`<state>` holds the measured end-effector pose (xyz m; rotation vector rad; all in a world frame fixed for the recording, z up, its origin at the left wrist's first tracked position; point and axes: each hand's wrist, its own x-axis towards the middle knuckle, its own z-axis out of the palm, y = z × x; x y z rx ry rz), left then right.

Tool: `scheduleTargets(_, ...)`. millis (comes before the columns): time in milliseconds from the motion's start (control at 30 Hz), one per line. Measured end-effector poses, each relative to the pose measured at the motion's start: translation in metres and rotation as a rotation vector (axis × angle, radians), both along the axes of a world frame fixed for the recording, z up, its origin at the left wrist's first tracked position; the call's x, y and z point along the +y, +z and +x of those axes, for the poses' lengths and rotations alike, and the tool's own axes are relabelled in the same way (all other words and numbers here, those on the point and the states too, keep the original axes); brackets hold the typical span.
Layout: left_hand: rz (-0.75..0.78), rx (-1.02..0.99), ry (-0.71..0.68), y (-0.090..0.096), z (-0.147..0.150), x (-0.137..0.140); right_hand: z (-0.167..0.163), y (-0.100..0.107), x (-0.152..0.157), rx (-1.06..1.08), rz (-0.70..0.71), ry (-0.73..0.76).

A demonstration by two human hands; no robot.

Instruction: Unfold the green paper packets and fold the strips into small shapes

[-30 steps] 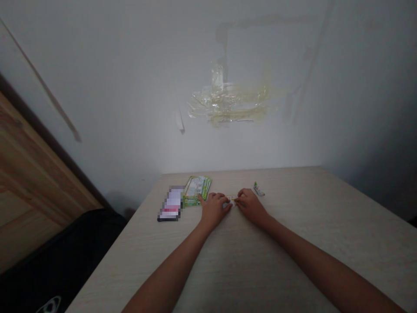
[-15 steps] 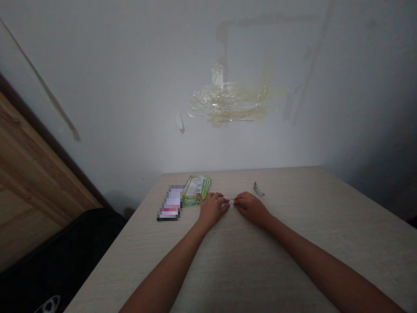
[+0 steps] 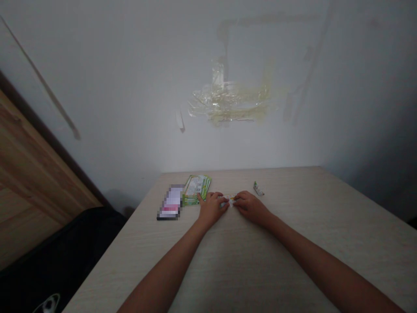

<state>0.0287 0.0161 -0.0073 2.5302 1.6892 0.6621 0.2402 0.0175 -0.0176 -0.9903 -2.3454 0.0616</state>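
Between my two hands, low over the table, is a small whitish piece with coloured print [image 3: 231, 198], perhaps a paper or a wrapper; the fingers cover much of it. My left hand [image 3: 212, 208] is closed on its left end, the thumb side beside a stack of green-and-white printed packets [image 3: 195, 187]. My right hand [image 3: 250, 206] pinches the right end, fingertips pressed together. Just beyond the right hand lies a narrow, folded green-and-white strip [image 3: 258, 188].
A phone [image 3: 171, 203] with a blurred-out screen lies left of the packets. The pale wooden table [image 3: 228, 265] meets a wall with peeling clear tape [image 3: 228, 102]. At the left are a black bag [image 3: 71, 252] and a wooden panel [image 3: 29, 174].
Both hands keep almost the same place and grip on the printed piece. Only the fingertips may have shifted very slightly; the other things have not moved.
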Motion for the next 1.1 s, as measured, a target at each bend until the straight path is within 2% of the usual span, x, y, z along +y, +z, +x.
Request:
scheduleTargets(200, 0.002, -0.001, 0.006, 0.0008, 0.0006, -0.0013, 0.001, 0.0038, -0.0016, -0.014, -0.061, 0.033)
scheduleTargets(600, -0.004, -0.014, -0.048, -0.0004, -0.0003, -0.0005, -0.0035, 0.007, -0.0068, -0.064, -0.015, -0.019)
scheduleTargets(1100, -0.048, 0.034, -0.024, 0.0059, 0.0033, -0.004, -0.0032, 0.0084, -0.0071, -0.084, -0.002, -0.019)
